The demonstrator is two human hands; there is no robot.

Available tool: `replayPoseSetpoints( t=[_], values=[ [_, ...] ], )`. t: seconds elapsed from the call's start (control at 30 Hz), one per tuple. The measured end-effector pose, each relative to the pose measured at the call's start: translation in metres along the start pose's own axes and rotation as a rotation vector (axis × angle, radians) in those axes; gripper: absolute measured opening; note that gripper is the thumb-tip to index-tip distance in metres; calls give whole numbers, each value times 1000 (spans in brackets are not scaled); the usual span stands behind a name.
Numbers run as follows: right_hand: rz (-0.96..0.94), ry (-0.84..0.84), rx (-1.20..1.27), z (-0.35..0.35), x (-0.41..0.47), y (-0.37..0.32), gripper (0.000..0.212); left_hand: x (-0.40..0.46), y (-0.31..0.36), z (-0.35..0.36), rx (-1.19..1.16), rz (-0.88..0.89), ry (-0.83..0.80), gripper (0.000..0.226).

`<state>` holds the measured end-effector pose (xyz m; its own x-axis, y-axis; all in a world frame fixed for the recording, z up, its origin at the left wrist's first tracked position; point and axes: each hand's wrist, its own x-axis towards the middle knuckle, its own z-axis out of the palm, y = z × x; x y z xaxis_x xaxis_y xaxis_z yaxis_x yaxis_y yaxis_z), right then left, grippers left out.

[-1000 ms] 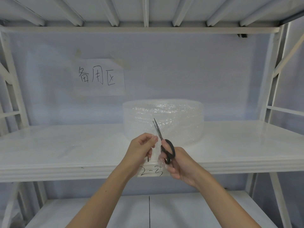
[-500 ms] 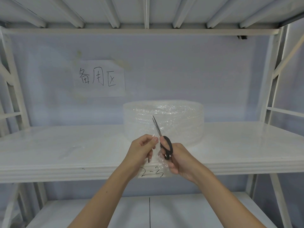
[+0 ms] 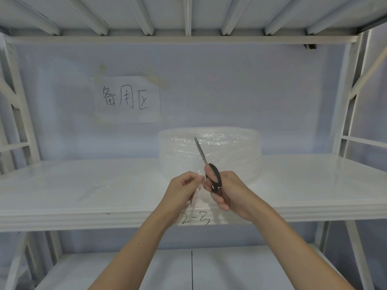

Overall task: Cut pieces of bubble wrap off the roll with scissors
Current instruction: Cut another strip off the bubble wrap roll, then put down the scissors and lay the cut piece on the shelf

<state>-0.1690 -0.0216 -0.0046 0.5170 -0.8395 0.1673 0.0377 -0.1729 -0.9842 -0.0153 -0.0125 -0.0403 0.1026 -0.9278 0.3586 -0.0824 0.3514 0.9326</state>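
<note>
Obs., head cam, single moment.

Bubble wrap roll [image 3: 209, 152] lies flat on its end on the middle shelf [image 3: 83, 185], centre-back, w/ a loose clear strip [image 3: 199, 192] running fwd from it toward the shelf's front edge, between the two hands. Strip is see-through and hard to trace; exact edges not clear.

R hand [image 3: 228, 193]: fingers curled through and round the black handles of the scissors [image 3: 206, 164]. Blades closed together, pointing up and slightly left, tip in front of the roll's upper part. Can't tell if blades touch the wrap.

L hand [image 3: 182, 191]: thumb and forefinger pinched on the strip's edge just left of the scissor handles, other fingers curled under. L and R fingertips nearly touching.

Both forearms bare, coming up from the bottom of the view.

Surroundings: white metal rack w/ a shelf above and one below [image 3: 230, 268]. Paper sign [image 3: 129, 99] w/ handwritten characters taped to the pale back wall [image 3: 251, 91], upper left of the roll. Label "2-3" [image 3: 195, 220] handwritten on the shelf's front lip, below the hands.
</note>
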Motion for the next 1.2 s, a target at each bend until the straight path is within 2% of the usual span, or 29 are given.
replayPoseSetpoints(
  t=[0.17,0.27,0.33,0.37,0.43,0.5,0.57,0.77,0.97,1.07,1.13,1.2],
  values=[
    [-191,189,87,-10,-10,-20,52,0,0,0,-27,-1,47,18],
    [-209,309,58,-38,-17,-23,42,-1,1,0,-47,-7,54,19],
    [-154,392,0,-62,-22,-14,31,-1,1,0,-50,-4,56,18],
    [-113,437,-35,-73,-24,-9,32,-1,0,0,-49,-3,57,18],
    [-6,532,-157,-93,-27,0,42,0,0,0,-54,-6,57,18],
    [133,606,-453,-109,-27,7,50,0,0,0,-59,-6,57,18],
    [251,611,-712,-118,-25,11,48,1,0,0,-63,-15,58,17],
    [416,483,-1109,-111,-9,3,34,3,0,-2,-86,-43,44,16],
    [528,426,-1219,-108,1,-3,22,6,-1,-5,-107,-56,21,16],
    [584,361,-1141,-108,6,-7,21,6,-1,-5,-112,-61,14,16],
    [561,339,-1088,-109,10,-9,23,6,0,-5,-110,-62,14,16],
    [502,385,-1181,-108,10,-6,27,6,0,-5,-109,-60,12,16]
  ],
)
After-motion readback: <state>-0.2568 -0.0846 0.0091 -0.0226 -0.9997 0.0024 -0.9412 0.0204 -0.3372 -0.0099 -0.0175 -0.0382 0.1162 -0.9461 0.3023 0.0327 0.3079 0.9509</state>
